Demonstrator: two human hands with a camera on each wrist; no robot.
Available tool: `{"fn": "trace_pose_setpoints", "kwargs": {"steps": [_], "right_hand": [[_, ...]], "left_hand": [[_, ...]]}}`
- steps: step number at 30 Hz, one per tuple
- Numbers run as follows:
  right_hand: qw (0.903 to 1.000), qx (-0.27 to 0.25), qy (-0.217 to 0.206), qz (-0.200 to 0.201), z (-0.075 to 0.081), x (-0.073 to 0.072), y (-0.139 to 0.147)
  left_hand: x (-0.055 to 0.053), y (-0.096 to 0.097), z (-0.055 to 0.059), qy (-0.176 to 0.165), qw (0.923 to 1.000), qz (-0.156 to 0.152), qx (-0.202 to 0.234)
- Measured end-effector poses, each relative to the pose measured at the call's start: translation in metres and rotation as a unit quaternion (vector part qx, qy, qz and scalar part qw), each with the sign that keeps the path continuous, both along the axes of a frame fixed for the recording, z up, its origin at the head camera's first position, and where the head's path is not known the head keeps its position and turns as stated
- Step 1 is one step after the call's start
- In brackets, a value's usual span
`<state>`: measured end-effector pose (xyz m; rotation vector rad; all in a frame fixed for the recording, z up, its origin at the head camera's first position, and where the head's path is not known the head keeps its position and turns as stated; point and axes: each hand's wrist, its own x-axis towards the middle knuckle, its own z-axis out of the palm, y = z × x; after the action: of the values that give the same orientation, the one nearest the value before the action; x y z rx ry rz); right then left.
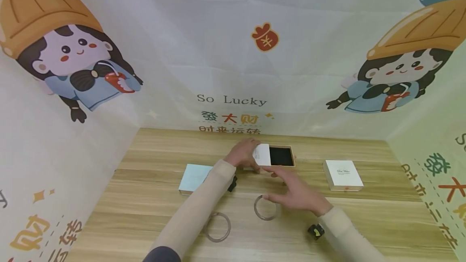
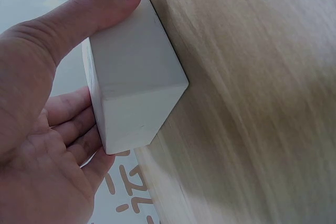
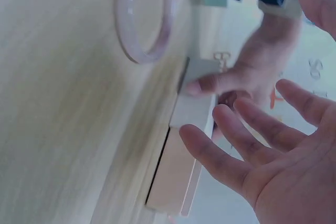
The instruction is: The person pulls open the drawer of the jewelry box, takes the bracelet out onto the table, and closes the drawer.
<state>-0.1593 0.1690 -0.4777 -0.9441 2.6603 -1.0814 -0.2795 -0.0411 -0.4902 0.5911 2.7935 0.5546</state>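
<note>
My left hand (image 1: 244, 153) grips the white sleeve (image 1: 263, 155) of a small drawer-style box, thumb along its near side and fingers on the far side. Out of the sleeve's right end juts the drawer (image 1: 293, 157), its inside black and its side pale peach in the right wrist view. In the left wrist view the sleeve's plain white end (image 2: 136, 114) faces the camera. My right hand (image 1: 296, 191) is held with spread fingers and an empty palm just in front of the box. Its thumb overlaps the rim of a pale translucent bangle (image 1: 265, 219) in the head view.
A second bangle (image 1: 229, 225) lies nearer, beside the left forearm. The left sleeve partly covers a light blue box (image 1: 194, 176). At the right sits a closed white box (image 1: 344, 175). Printed cloth walls (image 1: 174, 68) border the wooden table (image 1: 145, 197) at the back and sides.
</note>
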Motion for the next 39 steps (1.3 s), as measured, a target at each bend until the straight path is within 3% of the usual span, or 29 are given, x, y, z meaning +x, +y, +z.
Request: {"fn": "trace_pose_setpoints", "kwargs": {"steps": [10, 15, 19, 23, 28, 31, 39], "right_hand": [[0.9891, -0.092, -0.081, -0.082, 0.009, -0.025, 0.018], [0.9659, -0.138, -0.173, -0.134, 0.015, -0.038, 0.027], [0.9457, -0.155, -0.221, -0.181, 0.019, -0.05, 0.035], [0.934, -0.145, -0.236, -0.226, 0.022, -0.062, 0.043], [0.9307, -0.115, -0.237, -0.254, 0.021, -0.075, 0.051], [0.9269, -0.1, -0.243, -0.268, 0.016, -0.081, 0.054], [0.9046, -0.098, -0.286, -0.301, -0.003, -0.099, 0.057]], "left_hand": [[-0.001, 0.0, 0.0, -0.008, 0.9999, 0.008, -0.001], [0.0, 0.0, 0.002, -0.009, 0.9999, 0.008, 0.0], [0.002, 0.0, 0.003, -0.012, 0.9999, 0.008, 0.002], [0.002, 0.0, 0.003, -0.015, 0.9998, 0.01, 0.004], [0.001, 0.0, 0.003, -0.015, 0.9999, 0.008, 0.002], [0.001, 0.0, 0.004, -0.017, 0.9998, 0.007, 0.003], [0.002, 0.0, 0.003, -0.012, 0.9999, 0.005, -0.002]]}}
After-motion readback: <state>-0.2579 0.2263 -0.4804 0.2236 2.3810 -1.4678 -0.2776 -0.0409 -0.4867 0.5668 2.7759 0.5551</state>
